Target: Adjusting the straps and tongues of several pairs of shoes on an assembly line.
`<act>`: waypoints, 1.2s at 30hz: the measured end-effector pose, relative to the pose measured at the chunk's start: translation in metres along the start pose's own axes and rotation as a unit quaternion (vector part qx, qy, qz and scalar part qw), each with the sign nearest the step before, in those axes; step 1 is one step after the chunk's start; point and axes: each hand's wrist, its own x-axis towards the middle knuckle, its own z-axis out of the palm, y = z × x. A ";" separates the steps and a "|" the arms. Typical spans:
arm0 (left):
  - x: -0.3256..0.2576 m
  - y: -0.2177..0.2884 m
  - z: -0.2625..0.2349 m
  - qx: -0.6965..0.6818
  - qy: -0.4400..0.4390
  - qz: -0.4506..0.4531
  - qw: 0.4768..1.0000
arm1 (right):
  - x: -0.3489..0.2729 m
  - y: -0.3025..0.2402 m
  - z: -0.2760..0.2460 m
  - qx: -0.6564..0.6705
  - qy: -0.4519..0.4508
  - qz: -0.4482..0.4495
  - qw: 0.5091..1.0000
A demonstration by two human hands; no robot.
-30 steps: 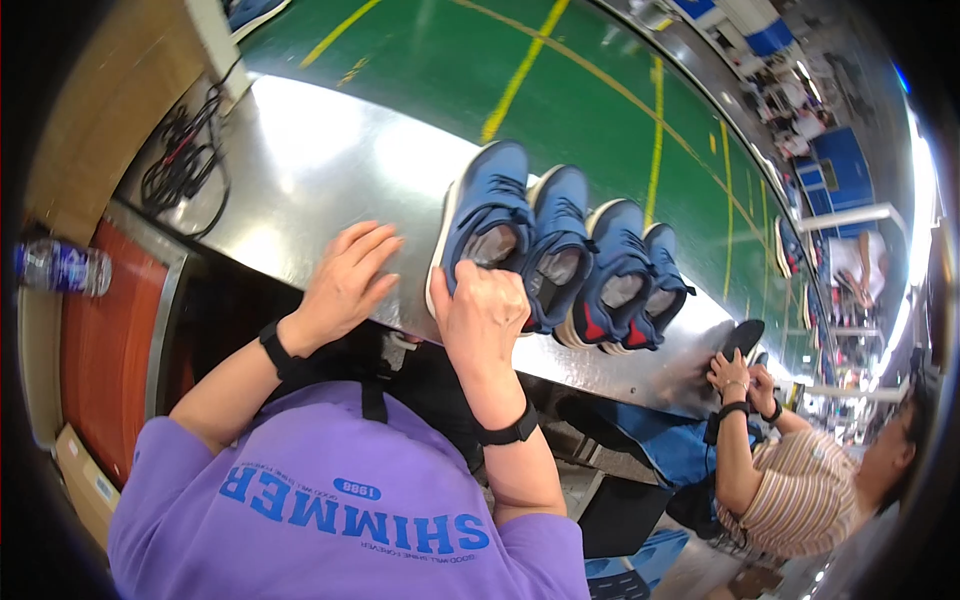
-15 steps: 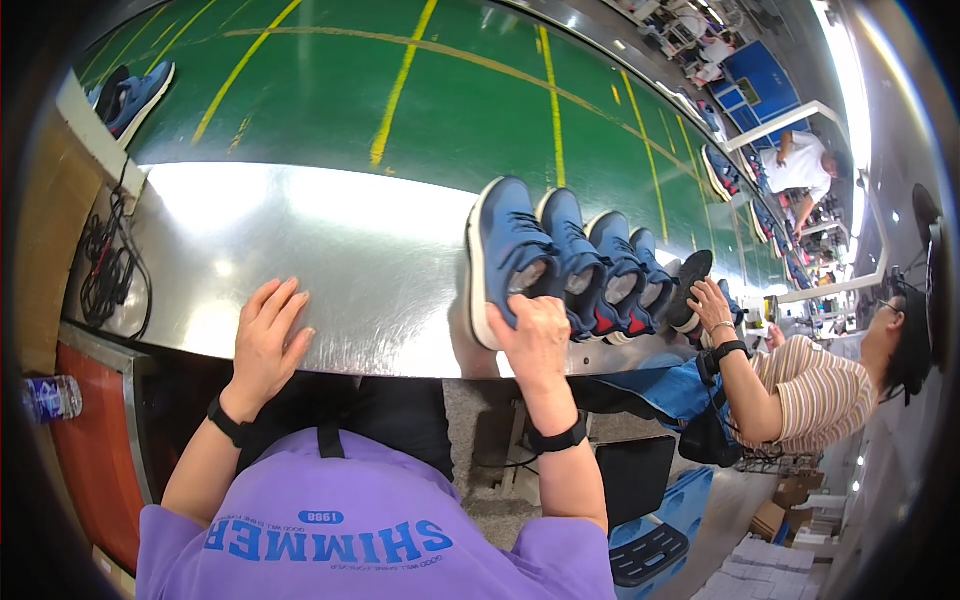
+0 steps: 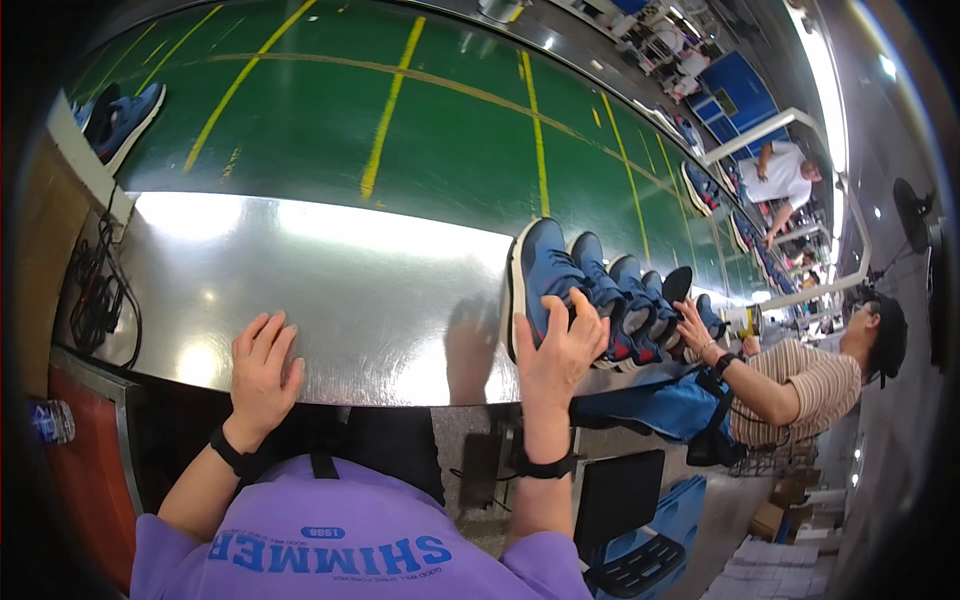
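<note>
My left hand (image 3: 263, 372) lies on the metal worktop (image 3: 380, 310) near its front edge, fingers stretched out and holding nothing. At the heel end of the leftmost blue sneaker (image 3: 545, 262), my right hand (image 3: 562, 358) has its thumb and fingers spread apart. Its fingers overlap the shoe's opening; whether they touch it I cannot tell. This sneaker has a pale sole and dark laces and stands upright, toe toward the green belt. Several similar sneakers (image 3: 627, 285) with red patches inside stand close beside it on the right.
Beyond the worktop runs a green conveyor belt (image 3: 300, 120) with yellow lines, carrying shoes (image 3: 130, 122) at far left. A co-worker in a striped shirt (image 3: 790, 385) sits at right, a hand at a dark-soled shoe (image 3: 678, 285). Black cables (image 3: 95, 285) lie coiled at left.
The leftmost sneaker and its neighbours have shifted right, closer to the co-worker. My right hand has moved right with them and its fingers have spread. My left hand stays on the worktop.
</note>
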 end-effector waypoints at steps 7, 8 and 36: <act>0.001 0.000 -0.001 0.029 0.017 -0.024 0.999 | 0.019 -0.121 0.068 0.485 -0.198 0.040 0.851; 0.002 0.002 0.000 0.021 0.010 -0.003 1.000 | 0.025 -0.131 0.083 0.543 -0.186 0.063 0.816; 0.153 -0.017 0.048 -0.379 0.044 -0.102 0.919 | 0.072 -0.154 0.166 0.856 -0.327 0.226 0.332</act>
